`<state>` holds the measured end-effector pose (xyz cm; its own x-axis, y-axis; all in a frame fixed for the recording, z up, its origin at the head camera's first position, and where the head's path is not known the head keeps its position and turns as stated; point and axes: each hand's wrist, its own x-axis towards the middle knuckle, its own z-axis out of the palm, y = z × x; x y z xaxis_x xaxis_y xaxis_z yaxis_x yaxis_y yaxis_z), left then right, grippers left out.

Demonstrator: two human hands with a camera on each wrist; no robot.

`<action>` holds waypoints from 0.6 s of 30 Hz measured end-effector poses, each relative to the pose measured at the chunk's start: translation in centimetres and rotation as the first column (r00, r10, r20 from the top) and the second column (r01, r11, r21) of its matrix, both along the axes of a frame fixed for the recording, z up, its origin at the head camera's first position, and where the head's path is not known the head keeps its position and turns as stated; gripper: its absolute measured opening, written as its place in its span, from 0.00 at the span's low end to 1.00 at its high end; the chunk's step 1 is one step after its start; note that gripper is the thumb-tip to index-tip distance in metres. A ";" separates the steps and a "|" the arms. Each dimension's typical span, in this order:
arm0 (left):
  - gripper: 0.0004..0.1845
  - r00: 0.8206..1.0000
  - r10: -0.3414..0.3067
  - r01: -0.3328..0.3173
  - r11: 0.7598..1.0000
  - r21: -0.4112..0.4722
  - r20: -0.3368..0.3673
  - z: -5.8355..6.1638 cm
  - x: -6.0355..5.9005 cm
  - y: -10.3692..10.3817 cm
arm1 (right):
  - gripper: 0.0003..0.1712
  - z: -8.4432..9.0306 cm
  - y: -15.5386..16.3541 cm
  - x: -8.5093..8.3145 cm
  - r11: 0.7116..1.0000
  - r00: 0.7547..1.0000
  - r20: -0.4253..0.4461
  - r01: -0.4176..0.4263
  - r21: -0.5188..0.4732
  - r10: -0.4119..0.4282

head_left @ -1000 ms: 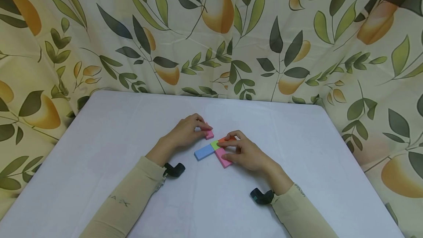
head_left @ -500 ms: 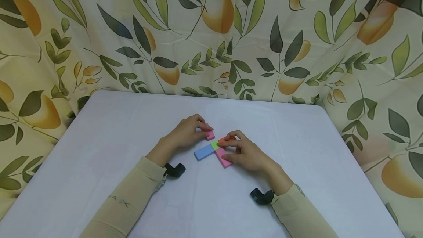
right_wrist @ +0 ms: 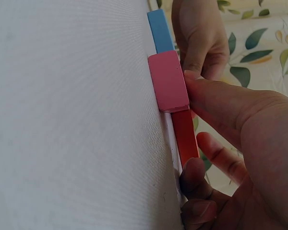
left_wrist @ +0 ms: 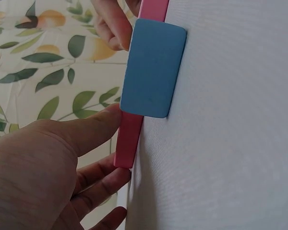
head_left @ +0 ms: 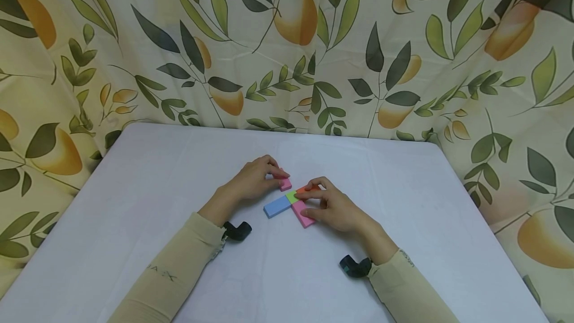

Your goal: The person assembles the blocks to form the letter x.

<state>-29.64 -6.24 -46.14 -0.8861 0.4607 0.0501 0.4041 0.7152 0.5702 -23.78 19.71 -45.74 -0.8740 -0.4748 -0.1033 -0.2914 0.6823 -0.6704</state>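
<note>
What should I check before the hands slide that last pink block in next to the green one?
1. Left hand grips the far pink block: ok.
2. Right hand steadies the other pieces, fingers on the orange block: ok.
3. Blue block, green block and near pink block sit snug together: ok.
4. Far pink block already touches the green one: cannot tell, the fingers hide the seam.
5. All blocks lie flat on the table: ok.
</note>
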 end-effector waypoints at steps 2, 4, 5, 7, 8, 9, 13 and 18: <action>0.12 1.000 -0.003 0.003 1.000 -0.002 -0.003 0.0 0.0 0.0 | 0.22 0.0 0.0 0.0 1.000 1.000 -0.002 -0.001 0.002 0.001; 0.12 1.000 -0.008 0.007 1.000 -0.003 -0.008 0.0 0.0 0.0 | 0.23 0.1 0.0 0.0 1.000 1.000 -0.004 -0.005 0.000 0.005; 0.12 1.000 -0.009 0.009 1.000 -0.005 -0.009 0.0 0.0 0.0 | 0.23 0.1 0.0 0.0 1.000 1.000 -0.005 -0.006 -0.002 0.006; 0.13 1.000 -0.011 0.011 1.000 -0.007 -0.008 0.0 0.0 0.0 | 0.22 0.1 0.0 -0.1 1.000 1.000 -0.009 -0.011 -0.006 0.011; 0.13 1.000 -0.011 0.011 1.000 -0.007 -0.007 0.0 0.0 0.0 | 0.23 0.1 0.0 -0.1 1.000 1.000 -0.009 -0.012 -0.008 0.012; 0.13 1.000 -0.012 0.012 1.000 -0.007 -0.006 0.0 0.0 0.0 | 0.23 0.1 0.1 0.0 1.000 1.000 -0.008 -0.012 -0.011 0.012; 0.13 1.000 -0.015 0.015 1.000 -0.006 -0.001 0.1 0.1 0.0 | 0.23 0.1 0.0 0.0 1.000 1.000 -0.007 -0.012 -0.009 0.011; 0.13 1.000 -0.025 0.025 1.000 0.007 0.004 0.1 0.1 0.0 | 0.23 0.1 0.0 0.0 1.000 1.000 -0.007 -0.013 -0.006 0.013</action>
